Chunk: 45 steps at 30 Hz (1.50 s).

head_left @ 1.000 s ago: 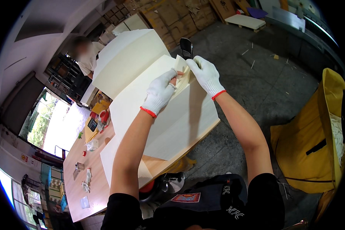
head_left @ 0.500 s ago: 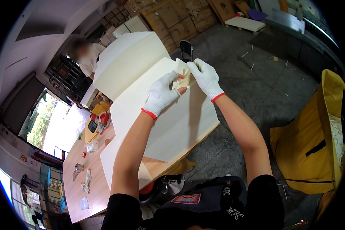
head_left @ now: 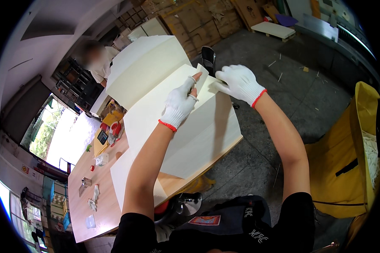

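Observation:
A large white sheet [head_left: 190, 145], like paper or thin board, covers much of the wooden table. Its far part, a cream panel [head_left: 152, 71], stands raised beyond a fold. My left hand [head_left: 180, 103], in a white knit glove with bare thumb and forefinger tips, rests at the sheet's right end, fingers apart beside a small upturned flap [head_left: 202, 72]. My right hand [head_left: 240, 83], fully gloved, is closed with its fingertips at the sheet's cream edge strip just right of the left hand. What lies inside its grip is partly hidden.
On the table's [head_left: 86, 168] left side are a calculator [head_left: 102, 136], a red tape roll [head_left: 115, 127], a metal tin [head_left: 86, 182] and crumpled gloves [head_left: 93, 200]. A yellow bag [head_left: 337, 164] stands at right. Another person [head_left: 99, 63] is beyond the raised panel. A black chair [head_left: 207, 59] stands behind.
My right hand has moved right, away from my left. The cream material bunched between the hands now lies spread out flatter. My left forefinger has straightened.

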### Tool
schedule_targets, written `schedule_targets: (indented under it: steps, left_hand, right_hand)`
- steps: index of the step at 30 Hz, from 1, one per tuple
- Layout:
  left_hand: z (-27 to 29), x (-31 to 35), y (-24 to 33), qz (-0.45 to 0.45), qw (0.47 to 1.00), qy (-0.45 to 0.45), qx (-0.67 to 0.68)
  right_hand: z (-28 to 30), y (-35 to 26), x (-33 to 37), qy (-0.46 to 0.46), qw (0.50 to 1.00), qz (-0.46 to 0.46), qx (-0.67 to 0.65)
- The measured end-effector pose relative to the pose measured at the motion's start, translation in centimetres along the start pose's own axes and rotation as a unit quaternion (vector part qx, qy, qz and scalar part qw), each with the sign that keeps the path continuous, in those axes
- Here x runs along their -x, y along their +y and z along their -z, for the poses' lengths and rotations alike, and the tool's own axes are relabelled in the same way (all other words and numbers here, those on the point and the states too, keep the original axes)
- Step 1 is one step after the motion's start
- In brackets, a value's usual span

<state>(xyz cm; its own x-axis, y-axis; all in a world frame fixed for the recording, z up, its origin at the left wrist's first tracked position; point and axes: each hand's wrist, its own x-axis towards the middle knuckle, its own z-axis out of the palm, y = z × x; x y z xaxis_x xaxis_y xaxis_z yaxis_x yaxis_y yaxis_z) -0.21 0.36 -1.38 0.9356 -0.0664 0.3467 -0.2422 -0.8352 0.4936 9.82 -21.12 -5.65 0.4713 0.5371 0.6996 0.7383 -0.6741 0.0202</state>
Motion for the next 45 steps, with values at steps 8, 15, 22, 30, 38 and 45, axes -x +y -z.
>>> schedule_targets:
  steps: [8,15,22,30,38,45]
  left_hand:
    - [0.3,-0.4,-0.6,0.010,0.999,-0.035,-0.007]
    - [0.7,-0.5,0.2,0.044,0.997,-0.063,0.003]
    - [0.4,-0.5,0.0,0.045,0.996,-0.069,0.019]
    - [0.2,-0.1,-0.6,-0.043,0.999,-0.015,0.018]
    - [0.1,-0.4,-0.2,-0.006,0.999,-0.049,-0.023]
    - [0.0,-0.5,-0.2,0.023,0.999,-0.047,-0.003]
  right_hand:
    - [-0.8,-2.8,-2.0,-0.059,0.902,-0.258,-0.342]
    - [-3.4,-3.5,-0.6,0.084,0.868,-0.293,-0.392]
    - [-3.7,-3.7,-0.3,0.113,0.870,-0.284,-0.388]
    - [-2.4,-4.2,-0.5,0.061,0.870,-0.307,-0.380]
    - [-3.6,-3.8,-0.4,0.090,0.875,-0.295,-0.374]
    - [-3.5,-3.8,-0.4,0.079,0.878,-0.302,-0.363]
